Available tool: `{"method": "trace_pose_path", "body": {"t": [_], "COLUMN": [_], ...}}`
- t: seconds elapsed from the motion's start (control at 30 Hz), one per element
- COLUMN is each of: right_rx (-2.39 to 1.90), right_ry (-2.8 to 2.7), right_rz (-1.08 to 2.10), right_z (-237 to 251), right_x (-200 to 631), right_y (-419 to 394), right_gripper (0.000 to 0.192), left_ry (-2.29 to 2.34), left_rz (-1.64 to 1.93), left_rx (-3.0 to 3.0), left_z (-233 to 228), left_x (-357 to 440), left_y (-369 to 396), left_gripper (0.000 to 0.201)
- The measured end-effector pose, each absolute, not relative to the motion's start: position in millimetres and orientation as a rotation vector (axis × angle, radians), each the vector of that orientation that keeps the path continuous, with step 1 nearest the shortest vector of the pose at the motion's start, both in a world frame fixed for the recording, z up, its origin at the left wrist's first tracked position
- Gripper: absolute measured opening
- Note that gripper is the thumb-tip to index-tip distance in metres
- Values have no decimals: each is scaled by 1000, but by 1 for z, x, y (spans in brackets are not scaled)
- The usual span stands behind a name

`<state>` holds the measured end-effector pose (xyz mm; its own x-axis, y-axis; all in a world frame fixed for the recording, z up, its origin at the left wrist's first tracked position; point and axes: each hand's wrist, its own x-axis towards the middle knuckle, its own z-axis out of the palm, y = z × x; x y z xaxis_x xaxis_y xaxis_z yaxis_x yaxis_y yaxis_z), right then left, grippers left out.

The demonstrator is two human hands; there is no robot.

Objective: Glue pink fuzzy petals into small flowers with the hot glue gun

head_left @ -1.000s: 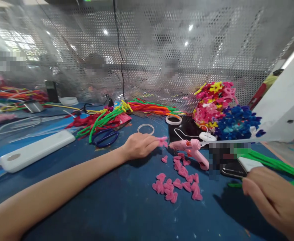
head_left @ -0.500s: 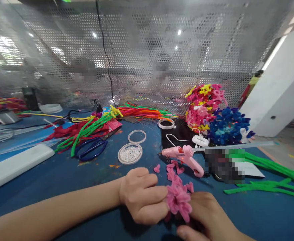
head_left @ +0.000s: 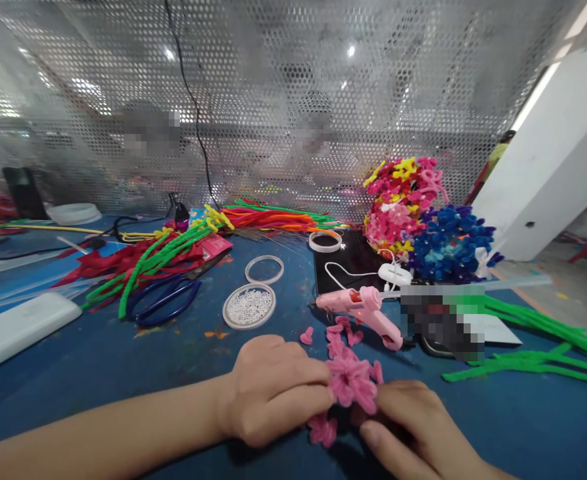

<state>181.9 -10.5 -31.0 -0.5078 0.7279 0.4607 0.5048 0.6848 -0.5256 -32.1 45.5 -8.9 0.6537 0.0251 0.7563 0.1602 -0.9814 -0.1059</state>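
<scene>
Pinched between the fingertips of both hands, a pink pipe-cleaner flower is held just above the blue table at the near middle of the scene. The left hand is curled, its thumb and fingers closed on the flower's left side, while the right hand is closed on its right and lower side, the stem end being hidden under the fingers. Loose pink petal pieces are scattered on the table just beyond the flower, and one more is seen just below the left hand. A pink glue gun is laid on its side a little farther off, to the right of the petals, its nozzle pointed left. To the left of the gun a round lid of small white beads is placed, with an empty clear ring just beyond it. Blue-handled scissors are laid farther left, partly under a bundle of green and red pipe cleaners. At the far right a heap of finished flowers in pink, yellow and blue is piled, and long green pipe cleaners are spread at the right edge. A white flat box is seen at the left, and a perforated metal screen is stood behind the table.
</scene>
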Motion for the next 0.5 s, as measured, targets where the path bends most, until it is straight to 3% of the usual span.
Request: {"method": "trace_pose_path", "body": {"t": [0.1, 0.3, 0.5], "right_rx": [-1049, -1113, -1163], "right_ry": [-2191, -2151, -2066], "right_rz": [573, 746, 868], "right_z": [-32, -30, -29], "right_x": [184, 185, 186], "right_y": [-11, -12, -13], "right_gripper": [39, 35, 38], "left_ry": [-244, -380, -451], "left_rz": [-1211, -1301, -1412], "left_rx": [-2780, -2852, -2923], "left_z": [-10, -10, -13], "left_x": [-31, -25, -23], "left_y": [42, 36, 33], "left_gripper": [22, 6, 13]}}
